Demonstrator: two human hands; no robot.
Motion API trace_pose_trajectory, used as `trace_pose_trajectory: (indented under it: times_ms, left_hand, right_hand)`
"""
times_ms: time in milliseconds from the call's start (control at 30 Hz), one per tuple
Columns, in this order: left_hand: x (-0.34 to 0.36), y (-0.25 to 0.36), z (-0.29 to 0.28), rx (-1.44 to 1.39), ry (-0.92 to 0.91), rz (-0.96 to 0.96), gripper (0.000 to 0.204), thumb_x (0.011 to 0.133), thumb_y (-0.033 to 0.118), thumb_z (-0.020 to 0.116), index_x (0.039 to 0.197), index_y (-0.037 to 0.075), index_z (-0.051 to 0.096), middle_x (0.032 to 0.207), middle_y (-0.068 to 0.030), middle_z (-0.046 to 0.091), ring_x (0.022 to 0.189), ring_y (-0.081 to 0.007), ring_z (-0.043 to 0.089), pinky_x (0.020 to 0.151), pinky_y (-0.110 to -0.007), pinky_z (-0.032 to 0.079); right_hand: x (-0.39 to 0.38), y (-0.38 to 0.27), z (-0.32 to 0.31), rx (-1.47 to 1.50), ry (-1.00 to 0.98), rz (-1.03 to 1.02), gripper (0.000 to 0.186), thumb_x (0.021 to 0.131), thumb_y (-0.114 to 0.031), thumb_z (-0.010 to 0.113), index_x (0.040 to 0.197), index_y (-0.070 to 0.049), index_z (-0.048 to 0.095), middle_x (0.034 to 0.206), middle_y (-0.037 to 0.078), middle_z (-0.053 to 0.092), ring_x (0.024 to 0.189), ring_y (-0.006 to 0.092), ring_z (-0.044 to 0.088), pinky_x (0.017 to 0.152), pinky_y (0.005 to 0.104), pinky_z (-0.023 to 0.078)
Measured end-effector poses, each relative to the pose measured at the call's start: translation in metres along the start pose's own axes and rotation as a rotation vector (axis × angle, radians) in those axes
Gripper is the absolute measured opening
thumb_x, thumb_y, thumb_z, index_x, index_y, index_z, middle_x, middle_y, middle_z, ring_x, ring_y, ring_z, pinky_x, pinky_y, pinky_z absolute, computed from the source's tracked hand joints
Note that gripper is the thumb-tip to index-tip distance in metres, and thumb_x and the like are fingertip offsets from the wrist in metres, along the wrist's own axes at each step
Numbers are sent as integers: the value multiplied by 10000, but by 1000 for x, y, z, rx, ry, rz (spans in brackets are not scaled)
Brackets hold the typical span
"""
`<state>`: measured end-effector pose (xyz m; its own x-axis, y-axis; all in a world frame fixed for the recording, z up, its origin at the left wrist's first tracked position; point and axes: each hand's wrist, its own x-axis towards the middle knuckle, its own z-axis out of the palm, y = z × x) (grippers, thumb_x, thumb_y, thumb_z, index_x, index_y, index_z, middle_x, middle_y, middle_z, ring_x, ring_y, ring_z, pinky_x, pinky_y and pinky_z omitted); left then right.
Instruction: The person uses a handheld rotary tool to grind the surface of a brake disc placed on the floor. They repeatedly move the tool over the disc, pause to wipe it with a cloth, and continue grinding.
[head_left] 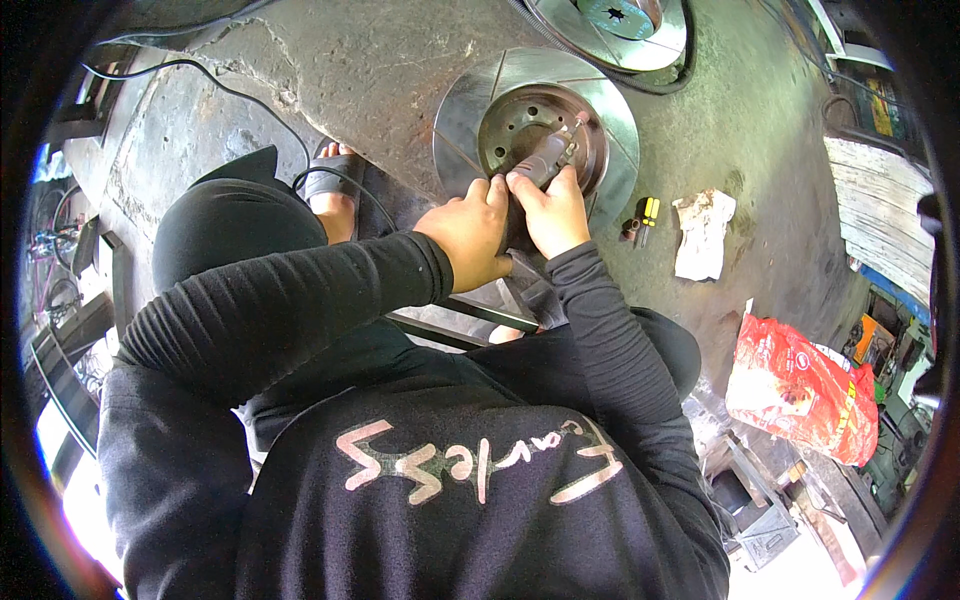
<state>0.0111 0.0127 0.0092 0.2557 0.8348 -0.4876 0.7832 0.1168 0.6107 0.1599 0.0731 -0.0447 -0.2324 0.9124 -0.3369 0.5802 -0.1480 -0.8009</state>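
A grey rotary tool with a small pinkish tip lies over the hub of a slotted brake disc. My left hand is closed round the rear of its body. My right hand grips it from the other side, thumb along the top. The tip is by the inner wall of the disc's raised centre; whether they touch I cannot tell. A black cable runs in from the left toward my legs. Part of the tool's rear is hidden by my fingers.
A second brake disc lies beyond the first. To the right are yellow-handled tools, a stained white rag and a red plastic bag. A dark metal frame stands between my legs. The concrete floor is cracked.
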Motion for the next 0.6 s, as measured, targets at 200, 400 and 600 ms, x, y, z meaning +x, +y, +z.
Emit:
trace_pose_trajectory:
  times_ms: [200,400,600]
  left_hand:
    - [0,-2,-3,23,16,32,908,694,274,719,1362,-110,239,1125,-286,498,943,-421,616,789,-456,524]
    - [1,-3,-2,37,48,44,894,695,268,716,1357,-110,249,1134,-283,495,942,-416,618,782,-458,527]
    - [2,-4,-6,41,35,9,888,693,264,714,1355,-108,255,1143,-284,498,949,-411,619,786,-454,527]
  right_hand:
    - [-1,-4,1,13,31,12,514,788,-285,708,997,124,479,924,294,632,888,396,638,788,418,489]
    - [-2,-8,1,76,40,23,482,793,-251,712,989,125,482,915,268,637,872,371,639,777,400,488]
    - [5,-3,6,48,44,-33,482,795,-264,711,982,119,484,890,249,635,840,364,637,764,399,489]
